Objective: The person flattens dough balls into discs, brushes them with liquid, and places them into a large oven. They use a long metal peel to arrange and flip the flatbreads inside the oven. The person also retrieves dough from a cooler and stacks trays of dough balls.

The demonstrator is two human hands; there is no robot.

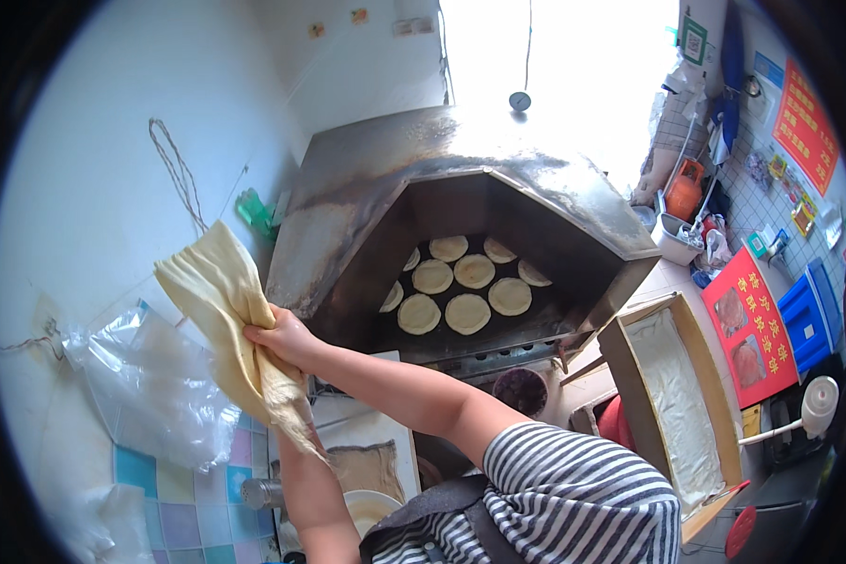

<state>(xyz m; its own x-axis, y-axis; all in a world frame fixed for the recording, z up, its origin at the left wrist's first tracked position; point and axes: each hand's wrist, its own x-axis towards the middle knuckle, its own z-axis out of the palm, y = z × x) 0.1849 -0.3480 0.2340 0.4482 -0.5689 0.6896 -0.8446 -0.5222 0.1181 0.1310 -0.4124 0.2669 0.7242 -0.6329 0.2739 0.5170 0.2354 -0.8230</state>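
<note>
A long, folded sheet of pale yellow dough stretches up and to the left in front of the white wall. My right hand grips it near the middle, the thumb pressed on top. My left forearm reaches up from below to the dough's lower end. Dough covers my left hand, so its fingers are hidden. Beyond my right arm, several round flat breads lie on the dark plate of a hooded metal oven.
Clear plastic sheeting hangs on the left wall. Below my arms are a metal shaker, a cloth and a bowl. A long wooden box with a pale lining stands right. A dial thermometer tops the oven.
</note>
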